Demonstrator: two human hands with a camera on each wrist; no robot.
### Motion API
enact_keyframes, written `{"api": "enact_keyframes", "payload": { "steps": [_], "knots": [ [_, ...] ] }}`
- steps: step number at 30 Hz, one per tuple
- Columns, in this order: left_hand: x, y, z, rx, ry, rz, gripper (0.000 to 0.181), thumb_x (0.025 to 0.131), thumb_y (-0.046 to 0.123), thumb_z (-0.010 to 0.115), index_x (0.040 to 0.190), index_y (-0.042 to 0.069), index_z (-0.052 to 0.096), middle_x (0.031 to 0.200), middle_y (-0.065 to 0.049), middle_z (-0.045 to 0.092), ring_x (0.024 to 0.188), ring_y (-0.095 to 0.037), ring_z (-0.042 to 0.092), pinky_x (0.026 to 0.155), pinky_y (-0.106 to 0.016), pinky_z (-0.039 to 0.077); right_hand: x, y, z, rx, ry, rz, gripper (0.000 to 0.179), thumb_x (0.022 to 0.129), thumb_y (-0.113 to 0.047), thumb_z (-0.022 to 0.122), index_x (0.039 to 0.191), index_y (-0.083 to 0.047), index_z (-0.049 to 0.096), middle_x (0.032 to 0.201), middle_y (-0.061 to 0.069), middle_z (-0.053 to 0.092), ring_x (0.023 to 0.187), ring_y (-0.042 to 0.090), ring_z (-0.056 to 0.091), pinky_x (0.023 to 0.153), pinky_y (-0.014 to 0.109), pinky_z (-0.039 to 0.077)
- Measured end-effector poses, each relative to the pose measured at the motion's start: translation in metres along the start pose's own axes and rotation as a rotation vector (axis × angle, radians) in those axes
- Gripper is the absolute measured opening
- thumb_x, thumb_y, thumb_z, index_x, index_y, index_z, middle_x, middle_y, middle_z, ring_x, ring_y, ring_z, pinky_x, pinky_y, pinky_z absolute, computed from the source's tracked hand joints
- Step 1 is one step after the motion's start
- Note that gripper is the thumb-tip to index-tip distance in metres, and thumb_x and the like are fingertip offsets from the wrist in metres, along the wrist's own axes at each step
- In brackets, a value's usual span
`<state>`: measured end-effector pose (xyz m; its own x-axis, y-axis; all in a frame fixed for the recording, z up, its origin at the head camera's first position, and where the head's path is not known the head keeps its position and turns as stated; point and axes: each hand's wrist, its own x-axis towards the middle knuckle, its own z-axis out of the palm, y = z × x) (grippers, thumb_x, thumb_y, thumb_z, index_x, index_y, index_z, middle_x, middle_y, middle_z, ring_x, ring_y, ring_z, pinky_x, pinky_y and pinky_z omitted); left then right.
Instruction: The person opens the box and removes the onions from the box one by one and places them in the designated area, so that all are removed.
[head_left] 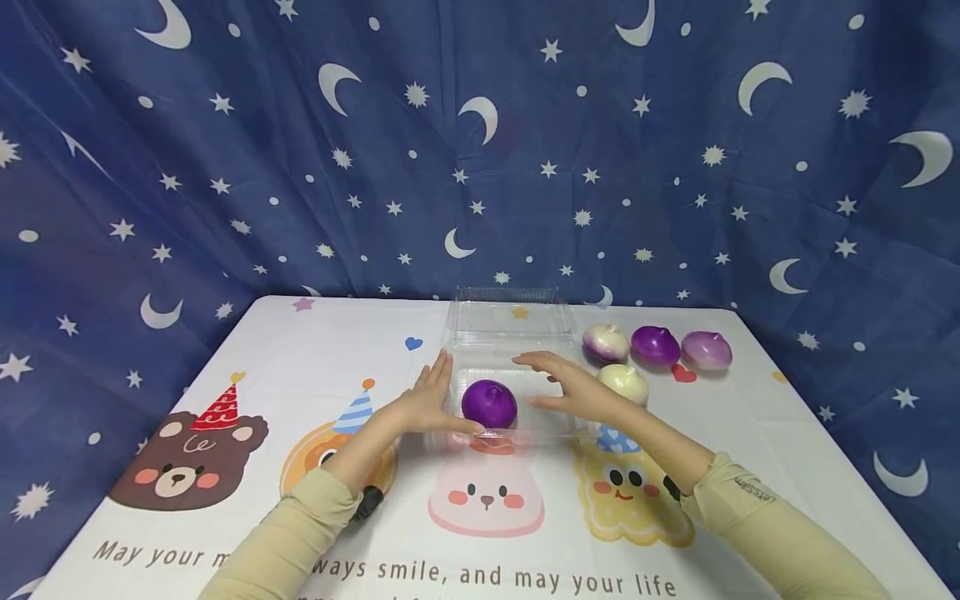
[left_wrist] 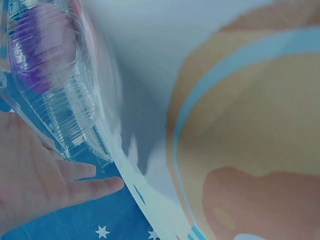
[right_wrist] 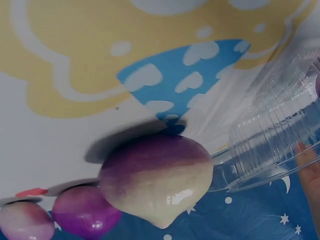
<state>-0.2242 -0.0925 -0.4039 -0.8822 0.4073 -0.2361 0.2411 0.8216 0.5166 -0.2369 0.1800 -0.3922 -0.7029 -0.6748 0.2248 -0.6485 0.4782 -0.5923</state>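
A clear plastic clamshell box [head_left: 551, 432] lies with its lid [head_left: 510, 321] raised at the back. Inside the box's left part is a dark purple onion [head_left: 490, 405], also seen through the ribbed wall in the left wrist view. My left hand [head_left: 427, 406] rests along the box's left side, fingers straight and thumb at the front rim. Over the right part of the box, my right hand [head_left: 576, 388] has its fingers spread and slightly bent, holding nothing. Just beyond the right wrist sits a cream-white onion [head_left: 624, 382], partly hidden by that arm.
Behind the right hand, a white-and-purple onion [head_left: 606, 344], a deep purple onion [head_left: 656, 346] and a pale purple onion [head_left: 707, 350] stand in a row. The white tablecloth [head_left: 375, 333] has printed cartoon animals. A blue curtain [head_left: 420, 167] with moons and stars hangs behind the table.
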Motion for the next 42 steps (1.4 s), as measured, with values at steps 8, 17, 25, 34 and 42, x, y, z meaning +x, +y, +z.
{"api": "enact_keyframes", "payload": {
  "steps": [8, 17, 25, 34, 42],
  "knots": [
    [0.000, -0.001, 0.003, 0.010, -0.005, -0.002, 0.130, 0.068, 0.066, 0.070, 0.150, 0.003, -0.008, 0.158, -0.010, -0.017, 0.144, -0.042, -0.004, 0.105, -0.072, 0.017, 0.011, 0.001, 0.006, -0.021, -0.125, -0.010, 0.065, 0.084, -0.008, 0.069, 0.142, -0.004, 0.038, 0.147, 0.019, 0.037, 0.137, 0.037, 0.033, 0.107, 0.054, 0.035],
    [-0.003, -0.001, -0.001, 0.010, -0.006, -0.012, 0.130, 0.068, 0.067, 0.070, 0.150, 0.003, -0.008, 0.158, -0.011, -0.016, 0.144, -0.042, -0.004, 0.105, -0.072, 0.017, 0.026, -0.004, 0.009, -0.036, -0.226, -0.022, 0.074, 0.082, -0.012, 0.071, 0.145, -0.006, 0.033, 0.151, 0.019, 0.030, 0.141, 0.036, 0.027, 0.113, 0.051, 0.027],
    [-0.003, -0.001, -0.003, 0.004, -0.005, -0.006, 0.130, 0.068, 0.068, 0.069, 0.150, 0.003, -0.008, 0.158, -0.011, -0.016, 0.144, -0.042, -0.004, 0.105, -0.072, 0.016, 0.036, -0.006, 0.007, -0.037, -0.353, -0.007, 0.080, 0.083, -0.010, 0.070, 0.149, -0.008, 0.025, 0.155, 0.022, 0.019, 0.143, 0.037, 0.019, 0.112, 0.052, 0.029],
    [0.000, -0.001, 0.000, -0.001, -0.013, -0.016, 0.131, 0.068, 0.069, 0.069, 0.150, 0.003, -0.009, 0.158, -0.011, -0.018, 0.144, -0.043, -0.004, 0.106, -0.071, 0.015, 0.041, -0.003, 0.011, 0.011, -0.419, 0.004, 0.077, 0.084, -0.006, 0.068, 0.148, -0.007, 0.025, 0.154, 0.022, 0.021, 0.142, 0.039, 0.022, 0.099, 0.054, 0.044],
    [0.001, 0.001, -0.001, 0.022, -0.020, -0.024, 0.130, 0.068, 0.067, 0.069, 0.150, 0.003, -0.009, 0.157, -0.011, -0.018, 0.144, -0.043, -0.004, 0.107, -0.071, 0.015, 0.047, -0.004, 0.015, -0.034, -0.444, -0.031, 0.082, 0.081, -0.005, 0.072, 0.148, -0.005, 0.025, 0.153, 0.023, 0.023, 0.142, 0.038, 0.024, 0.109, 0.050, 0.035]
  ]
}}
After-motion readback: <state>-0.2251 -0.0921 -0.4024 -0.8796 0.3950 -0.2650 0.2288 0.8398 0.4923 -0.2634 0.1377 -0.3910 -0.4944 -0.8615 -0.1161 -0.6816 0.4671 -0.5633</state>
